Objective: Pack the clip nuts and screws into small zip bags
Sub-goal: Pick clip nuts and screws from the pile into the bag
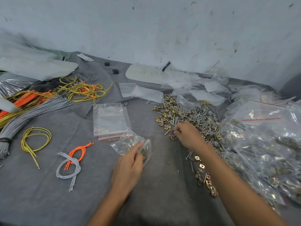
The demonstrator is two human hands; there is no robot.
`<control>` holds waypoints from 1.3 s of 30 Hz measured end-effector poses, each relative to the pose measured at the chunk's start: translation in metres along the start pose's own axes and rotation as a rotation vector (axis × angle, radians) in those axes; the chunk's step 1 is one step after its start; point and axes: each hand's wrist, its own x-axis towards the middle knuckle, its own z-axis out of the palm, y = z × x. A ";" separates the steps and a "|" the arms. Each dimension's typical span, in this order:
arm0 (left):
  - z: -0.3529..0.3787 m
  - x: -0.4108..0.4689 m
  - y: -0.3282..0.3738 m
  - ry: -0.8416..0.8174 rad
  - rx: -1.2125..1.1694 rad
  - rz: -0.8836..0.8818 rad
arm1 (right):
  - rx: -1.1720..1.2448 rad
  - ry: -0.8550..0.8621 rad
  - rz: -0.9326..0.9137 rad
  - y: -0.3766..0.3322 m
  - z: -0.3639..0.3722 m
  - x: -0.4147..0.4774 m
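Grey cloth (48, 201), underlying all. Heap of filled zip bags (263, 144), far right. Loose pile of clip nuts and screws (187, 113), centre right. Stack of empty zip bags (109, 121), centre. Left hand (128, 168), gripping small zip bag (128, 144) containing a few clip nuts, just below stack. Right hand (187, 136), fingers curled, pinching small piece (174, 131) at pile's near edge; kind indiscernible.

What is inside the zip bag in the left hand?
A few gold clip nuts show in the zip bag; the left hand and creased plastic hide the rest.
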 end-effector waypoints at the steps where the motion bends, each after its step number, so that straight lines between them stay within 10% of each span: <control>1: 0.000 0.000 0.000 -0.004 -0.006 -0.001 | 0.051 0.039 0.007 -0.004 -0.002 -0.009; 8: 0.004 0.001 -0.006 0.009 -0.052 -0.020 | 0.392 0.059 -0.200 -0.057 0.008 -0.091; 16: 0.004 0.000 -0.011 0.001 -0.108 0.001 | 0.156 0.069 -0.297 -0.077 0.031 -0.089; 39: 0.007 0.007 -0.018 -0.019 -0.094 -0.007 | -0.162 0.213 0.205 0.007 0.006 0.066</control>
